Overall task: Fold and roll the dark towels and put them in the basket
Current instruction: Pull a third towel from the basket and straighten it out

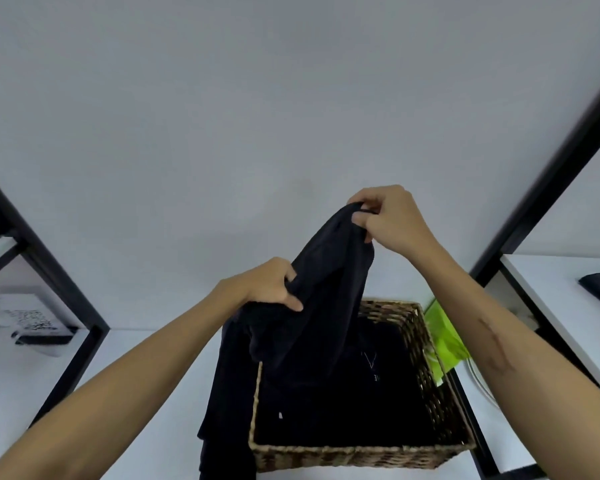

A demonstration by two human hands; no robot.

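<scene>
Head view. The right hand [392,220] pinches the top edge of a dark towel [326,289], fingers [361,223] curled tight on a bunched corner, held high above the far side of the basket [426,358]. The left hand [267,285] grips the same towel lower and to the left, fingers and thumb closed round a gathered fold. The towel's long axis runs on a slant from the upper right grip down to the lower left, and its free length drapes over the basket's left rim and hangs down outside it. More dark cloth lies inside the basket; how many pieces cannot be told. The basket stands on a white surface [153,393], with a green bag [444,337] just beside its right rim. Judgement: the towel is unfolded and must be spread first. Open surface lies to the left, nearer the left hand; black frame posts [59,282] bound that side.
</scene>
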